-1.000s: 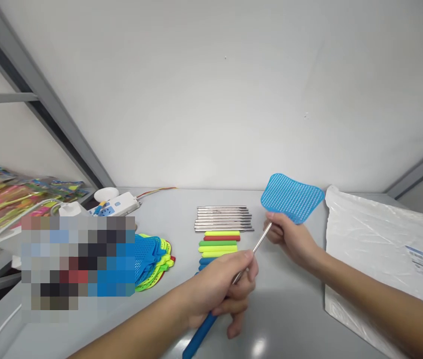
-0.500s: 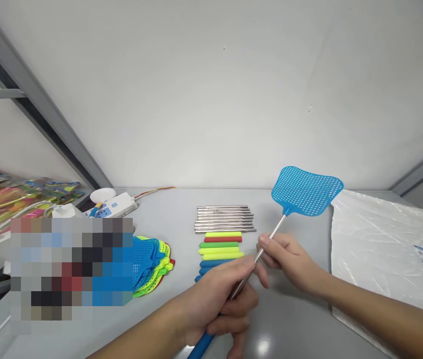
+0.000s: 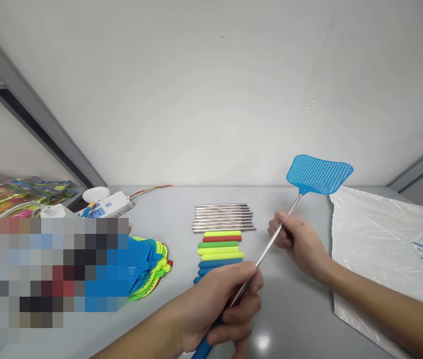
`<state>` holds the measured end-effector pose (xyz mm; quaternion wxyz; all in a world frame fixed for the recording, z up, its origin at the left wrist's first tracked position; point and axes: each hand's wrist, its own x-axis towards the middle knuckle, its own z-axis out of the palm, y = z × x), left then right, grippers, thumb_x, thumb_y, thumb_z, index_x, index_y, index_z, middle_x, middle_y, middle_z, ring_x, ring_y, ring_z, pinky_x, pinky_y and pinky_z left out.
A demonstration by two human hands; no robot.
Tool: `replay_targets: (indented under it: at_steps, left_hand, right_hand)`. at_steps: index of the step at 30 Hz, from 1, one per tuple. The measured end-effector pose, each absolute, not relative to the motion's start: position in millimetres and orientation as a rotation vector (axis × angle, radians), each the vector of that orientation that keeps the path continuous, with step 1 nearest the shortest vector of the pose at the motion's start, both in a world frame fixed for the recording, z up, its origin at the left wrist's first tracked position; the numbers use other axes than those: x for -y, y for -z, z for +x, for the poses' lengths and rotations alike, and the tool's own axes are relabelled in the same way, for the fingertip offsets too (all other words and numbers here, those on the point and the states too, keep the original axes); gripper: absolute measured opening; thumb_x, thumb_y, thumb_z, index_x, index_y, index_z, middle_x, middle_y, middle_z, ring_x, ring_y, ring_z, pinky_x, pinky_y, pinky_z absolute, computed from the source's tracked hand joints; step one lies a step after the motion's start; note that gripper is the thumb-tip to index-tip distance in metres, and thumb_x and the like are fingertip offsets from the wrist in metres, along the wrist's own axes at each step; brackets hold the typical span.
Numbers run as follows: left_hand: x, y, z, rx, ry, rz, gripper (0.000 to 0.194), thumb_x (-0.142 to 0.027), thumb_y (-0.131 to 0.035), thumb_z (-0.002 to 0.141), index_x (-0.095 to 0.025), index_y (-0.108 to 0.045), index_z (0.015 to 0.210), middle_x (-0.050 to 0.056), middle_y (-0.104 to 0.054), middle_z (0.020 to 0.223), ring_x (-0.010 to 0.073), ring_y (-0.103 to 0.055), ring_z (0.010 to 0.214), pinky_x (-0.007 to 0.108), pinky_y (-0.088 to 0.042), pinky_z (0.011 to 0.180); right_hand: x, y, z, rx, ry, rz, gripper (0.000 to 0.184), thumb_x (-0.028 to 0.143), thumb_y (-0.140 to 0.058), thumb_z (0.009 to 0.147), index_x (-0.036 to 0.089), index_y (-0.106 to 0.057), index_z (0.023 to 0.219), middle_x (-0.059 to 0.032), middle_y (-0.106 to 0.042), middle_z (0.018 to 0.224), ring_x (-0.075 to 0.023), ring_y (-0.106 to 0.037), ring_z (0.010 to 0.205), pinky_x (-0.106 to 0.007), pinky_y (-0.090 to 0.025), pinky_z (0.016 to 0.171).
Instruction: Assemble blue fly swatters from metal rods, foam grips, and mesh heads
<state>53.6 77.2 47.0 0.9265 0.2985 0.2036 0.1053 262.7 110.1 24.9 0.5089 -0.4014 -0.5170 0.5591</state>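
A blue fly swatter [image 3: 319,174] with a thin metal rod slants across the front of me, its mesh head up at the right. My left hand [image 3: 226,299] is closed round the lower rod and the top of the blue handle. Higher up, the fingers of my right hand [image 3: 303,244] pinch the rod a little below the head. Behind my left hand lie several coloured handles [image 3: 218,252] in yellow, red, green and blue, partly hidden by it. Metal rods [image 3: 222,218] are stacked just beyond them.
Swatter heads [image 3: 146,264] are piled at the left, beside a blurred-out patch. A power strip [image 3: 110,205] with cables lies behind them. Packaged colourful goods [image 3: 17,197] fill the far left. A white plastic bag [image 3: 386,239] covers the right, and a wall closes off the back.
The swatter's head and my right hand have moved up and to the right, away from my left hand. More metal rod shows between the hands now.
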Motion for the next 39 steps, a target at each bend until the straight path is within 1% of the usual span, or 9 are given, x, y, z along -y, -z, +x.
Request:
replay_targets:
  at_steps: [3,6,13,18,21,24,28,34,39]
  left_hand:
    - [-78,-43,55,-0.390,-0.212,0.611,0.030,-0.042,-0.033,0.095,-0.021,-0.046,0.080,-0.009,-0.038,0.048,0.0049,-0.025,0.027,0.019,-0.039,0.038]
    - [-81,-39,57,-0.376,-0.205,0.609,0.029,-0.043,-0.035,0.093,-0.021,-0.044,0.077,-0.009,-0.038,0.047,0.0050,-0.025,0.027,0.018,-0.037,0.036]
    - [-83,-43,53,-0.406,-0.210,0.593,0.030,-0.044,-0.033,0.095,-0.021,-0.039,0.075,-0.011,-0.033,0.045,0.0042,-0.019,0.027,0.016,-0.035,0.035]
    - [-84,-46,51,-0.454,-0.224,0.596,0.029,-0.040,-0.034,0.096,-0.022,-0.037,0.075,-0.011,-0.032,0.045,0.0036,-0.018,0.028,0.015,-0.035,0.036]
    - [-84,-45,52,-0.455,-0.228,0.602,0.028,-0.039,-0.033,0.097,-0.022,-0.039,0.076,-0.011,-0.032,0.046,0.0037,-0.018,0.028,0.014,-0.034,0.035]
    - [-82,-45,53,-0.447,-0.234,0.610,0.029,-0.039,-0.031,0.097,-0.022,-0.040,0.076,-0.011,-0.032,0.045,0.0039,-0.018,0.028,0.014,-0.033,0.035]
    - [-79,-46,53,-0.469,-0.230,0.627,0.032,-0.043,-0.031,0.097,-0.021,-0.042,0.076,-0.011,-0.033,0.044,0.0035,-0.018,0.026,0.015,-0.034,0.036]
    - [-77,-42,54,-0.471,-0.252,0.664,0.033,-0.046,-0.031,0.098,-0.022,-0.047,0.083,-0.012,-0.033,0.042,0.0038,-0.018,0.026,0.016,-0.035,0.036]
    - [-80,-40,55,-0.474,-0.268,0.663,0.035,-0.049,-0.031,0.099,-0.022,-0.041,0.078,-0.012,-0.030,0.042,0.0039,-0.017,0.027,0.015,-0.034,0.036]
  right_hand:
    - [-94,-14,245,1.347,-1.528,-0.956,0.047,0.053,-0.049,0.091,0.021,-0.041,0.057,0.0048,-0.032,0.052,-0.0110,-0.026,0.050,-0.029,-0.019,0.051]
    - [-85,-11,235,1.397,-1.622,-0.916,0.054,0.056,-0.039,0.094,0.021,-0.036,0.053,0.0039,-0.031,0.052,-0.0115,-0.028,0.052,-0.029,-0.021,0.053]
    - [-102,-26,249,1.532,-1.369,-1.046,0.056,0.052,-0.037,0.097,0.021,-0.029,0.051,0.0048,-0.022,0.051,-0.0111,-0.021,0.052,-0.031,-0.018,0.053]
    - [-138,-31,281,1.219,-1.211,-1.036,0.054,0.049,-0.048,0.092,0.021,-0.030,0.050,0.0059,-0.018,0.051,-0.0107,-0.017,0.049,-0.031,-0.011,0.050]
    - [-154,-37,296,1.073,-1.160,-1.012,0.048,0.044,-0.053,0.090,0.021,-0.035,0.051,0.0060,-0.019,0.051,-0.0106,-0.018,0.048,-0.031,-0.010,0.049]
    - [-156,-40,298,1.067,-1.154,-0.998,0.048,0.044,-0.053,0.090,0.021,-0.037,0.052,0.0057,-0.021,0.052,-0.0106,-0.019,0.048,-0.030,-0.011,0.049]
    - [-135,-31,280,1.155,-1.171,-0.997,0.050,0.054,-0.048,0.091,0.021,-0.037,0.054,0.0051,-0.025,0.053,-0.0111,-0.021,0.049,-0.030,-0.014,0.049]
    - [-97,-16,246,1.389,-1.434,-1.033,0.056,0.055,-0.033,0.096,0.021,-0.033,0.052,0.0050,-0.024,0.049,-0.0114,-0.022,0.050,-0.031,-0.018,0.051]
    - [-108,-25,252,1.489,-1.317,-1.119,0.057,0.057,-0.034,0.095,0.021,-0.030,0.051,0.0054,-0.021,0.050,-0.0110,-0.019,0.050,-0.031,-0.016,0.051]
